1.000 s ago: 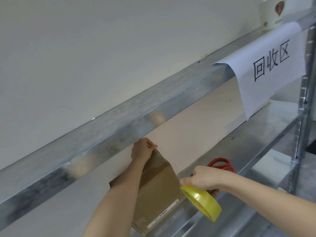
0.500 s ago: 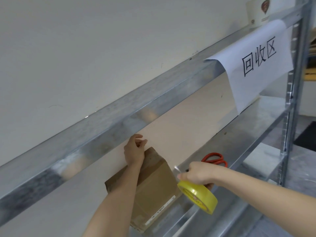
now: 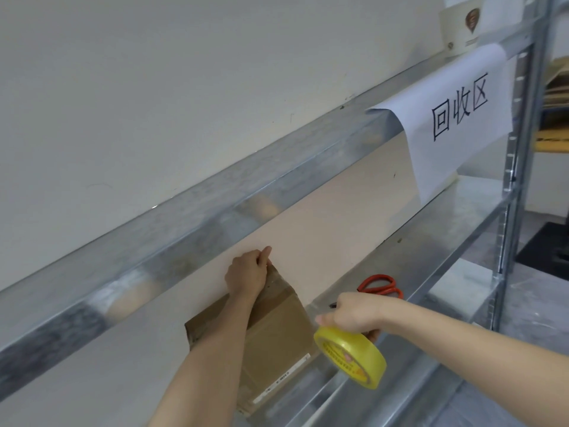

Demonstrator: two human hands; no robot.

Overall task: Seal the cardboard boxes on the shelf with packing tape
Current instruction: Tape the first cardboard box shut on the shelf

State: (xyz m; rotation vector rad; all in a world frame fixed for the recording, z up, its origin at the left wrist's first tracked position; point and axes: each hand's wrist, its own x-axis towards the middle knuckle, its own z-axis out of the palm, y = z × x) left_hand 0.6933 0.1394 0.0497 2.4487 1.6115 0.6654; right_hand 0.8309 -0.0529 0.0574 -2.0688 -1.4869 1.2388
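Note:
A brown cardboard box [image 3: 277, 343] lies on the metal shelf [image 3: 431, 241], against the back wall. My left hand [image 3: 246, 274] rests on the box's far end, fingers curled over its top edge. My right hand [image 3: 354, 315] grips a yellow roll of packing tape [image 3: 351, 355] just right of the box, near its front corner. Clear tape lies along the box's top seam. My left forearm hides the box's left part.
Red-handled scissors [image 3: 380, 286] lie on the shelf behind my right hand. A white paper sign [image 3: 455, 118] hangs from the shelf beam above. A paper cup [image 3: 458, 29] stands on the upper shelf. An upright shelf post [image 3: 520, 134] is at right.
My left hand stays on the box's far end, its fingers now curled tighter on the edge. My right hand with the tape roll has hardly moved relative to the box.

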